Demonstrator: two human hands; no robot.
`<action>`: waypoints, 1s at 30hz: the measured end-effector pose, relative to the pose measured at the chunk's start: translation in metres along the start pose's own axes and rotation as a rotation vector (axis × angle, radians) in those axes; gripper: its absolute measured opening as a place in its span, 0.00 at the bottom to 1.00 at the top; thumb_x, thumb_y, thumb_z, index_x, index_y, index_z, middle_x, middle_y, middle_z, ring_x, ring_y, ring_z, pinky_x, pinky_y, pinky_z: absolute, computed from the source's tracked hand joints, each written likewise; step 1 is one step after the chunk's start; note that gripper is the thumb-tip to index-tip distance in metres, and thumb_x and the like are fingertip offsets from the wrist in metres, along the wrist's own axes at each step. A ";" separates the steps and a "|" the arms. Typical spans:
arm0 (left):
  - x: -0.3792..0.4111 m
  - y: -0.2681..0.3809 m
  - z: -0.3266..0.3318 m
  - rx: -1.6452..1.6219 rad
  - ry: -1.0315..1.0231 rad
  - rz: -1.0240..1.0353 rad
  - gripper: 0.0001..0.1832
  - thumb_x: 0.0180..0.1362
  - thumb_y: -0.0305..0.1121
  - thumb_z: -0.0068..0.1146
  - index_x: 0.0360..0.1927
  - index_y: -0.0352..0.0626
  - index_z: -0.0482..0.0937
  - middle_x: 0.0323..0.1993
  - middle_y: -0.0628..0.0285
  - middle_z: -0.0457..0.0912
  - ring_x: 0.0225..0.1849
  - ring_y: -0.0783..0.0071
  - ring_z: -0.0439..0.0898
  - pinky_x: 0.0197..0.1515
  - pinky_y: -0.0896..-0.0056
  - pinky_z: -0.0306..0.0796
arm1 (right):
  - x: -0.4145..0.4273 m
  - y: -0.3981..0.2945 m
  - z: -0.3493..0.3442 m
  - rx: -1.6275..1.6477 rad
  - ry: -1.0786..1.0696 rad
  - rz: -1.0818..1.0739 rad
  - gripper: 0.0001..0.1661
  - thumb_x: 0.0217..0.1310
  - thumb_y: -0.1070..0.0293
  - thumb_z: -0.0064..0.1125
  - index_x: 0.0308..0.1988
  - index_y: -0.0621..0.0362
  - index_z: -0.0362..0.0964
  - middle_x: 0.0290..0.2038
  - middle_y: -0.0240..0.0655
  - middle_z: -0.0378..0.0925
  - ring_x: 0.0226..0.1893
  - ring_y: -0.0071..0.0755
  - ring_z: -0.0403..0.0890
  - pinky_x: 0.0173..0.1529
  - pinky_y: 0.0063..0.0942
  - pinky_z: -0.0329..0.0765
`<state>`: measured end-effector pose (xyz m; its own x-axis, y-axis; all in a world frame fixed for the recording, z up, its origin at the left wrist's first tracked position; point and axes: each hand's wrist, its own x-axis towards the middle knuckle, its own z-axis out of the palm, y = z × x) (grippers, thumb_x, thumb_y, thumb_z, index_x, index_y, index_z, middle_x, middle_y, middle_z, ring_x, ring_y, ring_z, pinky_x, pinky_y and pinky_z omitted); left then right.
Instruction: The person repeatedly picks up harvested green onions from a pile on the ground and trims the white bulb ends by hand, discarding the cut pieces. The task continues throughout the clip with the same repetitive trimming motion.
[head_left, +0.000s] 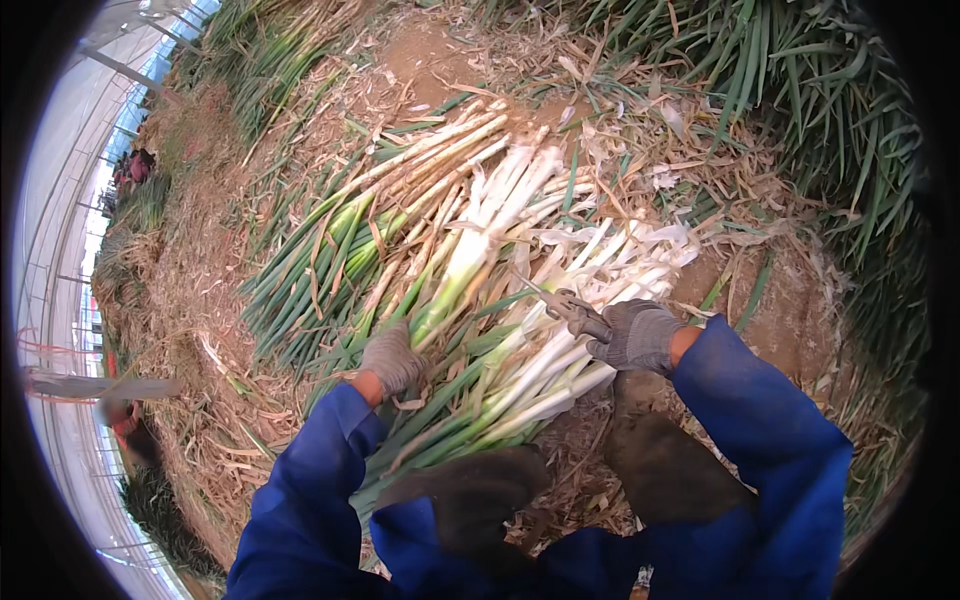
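My left hand, in a grey knit glove, is closed around the green upper part of some Welsh onion stalks. Their white root ends point away from me. In my gloved right hand is a metal air blow gun with a thin nozzle aimed toward these stalks. Under the tool lies a pile of white, peeled Welsh onions, with loose pale skins at the far end. Farther left, unpeeled onions with brownish stems rest on the ground.
Dry leaves and skins litter the soil. Dense green onion tops line the right side. More onions lie at the upper left. Near the plastic greenhouse wall are a post and a blurred person. My boots flank the litter.
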<state>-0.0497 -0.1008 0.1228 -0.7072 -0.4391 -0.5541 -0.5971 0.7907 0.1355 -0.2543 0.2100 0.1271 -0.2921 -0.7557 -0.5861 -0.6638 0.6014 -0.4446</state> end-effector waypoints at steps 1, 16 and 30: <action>-0.017 0.015 0.000 -0.030 -0.012 0.014 0.34 0.48 0.45 0.64 0.55 0.31 0.71 0.40 0.39 0.81 0.44 0.45 0.81 0.48 0.54 0.73 | -0.006 -0.002 0.000 -0.030 0.028 -0.038 0.24 0.56 0.46 0.52 0.50 0.40 0.74 0.33 0.49 0.79 0.34 0.54 0.82 0.42 0.45 0.77; 0.033 0.006 0.093 -0.974 -0.292 -0.054 0.24 0.49 0.33 0.71 0.48 0.31 0.78 0.35 0.54 0.84 0.36 0.67 0.82 0.42 0.68 0.75 | -0.028 -0.022 0.040 -0.090 -0.278 -0.076 0.25 0.52 0.48 0.56 0.35 0.61 0.80 0.31 0.47 0.82 0.33 0.50 0.84 0.41 0.47 0.79; 0.019 0.020 0.091 -0.539 0.104 -0.030 0.19 0.49 0.37 0.69 0.38 0.33 0.78 0.30 0.51 0.84 0.31 0.62 0.82 0.40 0.62 0.74 | 0.004 0.026 0.025 0.008 -0.180 0.074 0.32 0.60 0.53 0.50 0.64 0.40 0.63 0.45 0.43 0.81 0.44 0.45 0.83 0.52 0.41 0.78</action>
<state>-0.0402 -0.0545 0.0404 -0.7040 -0.5198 -0.4839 -0.7079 0.4586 0.5372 -0.2551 0.2294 0.0965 -0.2117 -0.6512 -0.7288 -0.6394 0.6562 -0.4006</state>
